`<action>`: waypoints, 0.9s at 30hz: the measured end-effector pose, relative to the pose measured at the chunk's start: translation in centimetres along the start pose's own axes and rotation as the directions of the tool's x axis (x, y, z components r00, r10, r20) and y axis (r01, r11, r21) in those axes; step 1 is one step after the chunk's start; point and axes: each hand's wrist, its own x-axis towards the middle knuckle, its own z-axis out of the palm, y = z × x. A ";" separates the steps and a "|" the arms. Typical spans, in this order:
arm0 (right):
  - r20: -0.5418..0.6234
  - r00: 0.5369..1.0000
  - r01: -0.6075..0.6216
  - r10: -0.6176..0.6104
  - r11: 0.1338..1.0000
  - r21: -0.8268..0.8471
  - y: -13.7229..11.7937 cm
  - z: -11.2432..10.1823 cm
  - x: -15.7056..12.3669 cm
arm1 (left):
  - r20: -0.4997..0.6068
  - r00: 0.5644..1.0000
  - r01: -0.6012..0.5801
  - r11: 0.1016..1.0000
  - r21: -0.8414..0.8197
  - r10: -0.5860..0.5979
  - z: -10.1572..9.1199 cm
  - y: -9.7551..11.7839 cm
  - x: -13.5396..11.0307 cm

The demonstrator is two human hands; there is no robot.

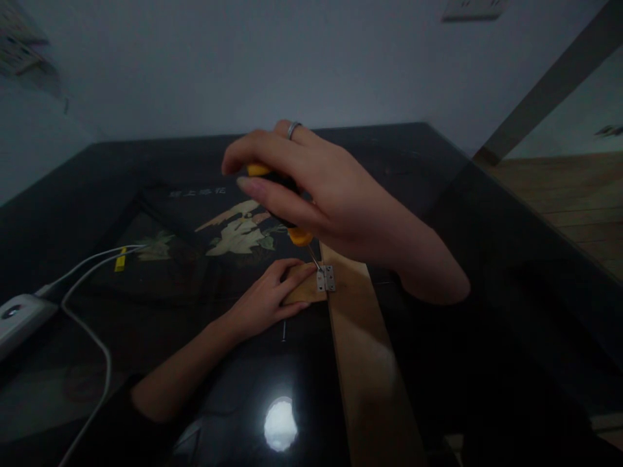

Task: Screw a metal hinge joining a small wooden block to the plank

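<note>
My right hand (311, 188) is wrapped around the yellow and black handle of a screwdriver (300, 236), its shaft slanting down to the right. The tip meets the left leaf of a small metal hinge (326, 278). That hinge lies flat across the joint between a short wooden piece (304, 293) on the left and a long wooden board (363, 350) on the right. With fingers and thumb on either side, my left hand (272, 292) grips the short piece against the table. Whether a screw sits under the tip is too small to tell.
The glossy dark table (428, 363) has a painted bird-and-flower picture. A screw (284, 331) lies below my left hand. At the left are a white power strip (24, 318), white cables (92, 331) and a small yellow object (121, 259). A wall (292, 65) rises behind the table.
</note>
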 end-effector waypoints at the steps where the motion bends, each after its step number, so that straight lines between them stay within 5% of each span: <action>1: 0.019 1.000 0.020 -0.021 0.999 0.041 0.1 -0.2 0.0 | 0.002 1.000 0.002 1.000 0.002 -0.002 0.0 0.0 0.0; 5: 0.036 0.996 0.072 -0.076 0.993 0.098 0.2 -0.7 -0.3 | 0.006 1.000 0.000 1.000 0.009 0.000 -0.1 0.1 0.0; 11: -0.105 0.994 -0.036 0.021 0.989 -0.141 -0.1 0.1 -0.3 | 0.007 1.000 -0.005 1.000 0.010 0.005 -0.1 0.1 0.1; 18: 0.053 0.997 0.057 -0.061 0.996 0.075 -0.3 -0.2 0.0 | 0.020 1.000 -0.001 1.000 0.028 0.000 0.0 0.0 0.0; 24: -0.032 0.999 0.028 -0.030 0.998 -0.055 -0.5 0.9 -0.1 | -0.015 1.000 -0.002 0.999 0.038 0.003 0.1 -0.1 0.0; 27: 0.017 1.000 0.024 -0.024 0.999 0.034 -0.9 1.1 -0.1 | -0.022 1.000 0.009 0.999 0.036 -0.008 0.1 -0.1 -0.1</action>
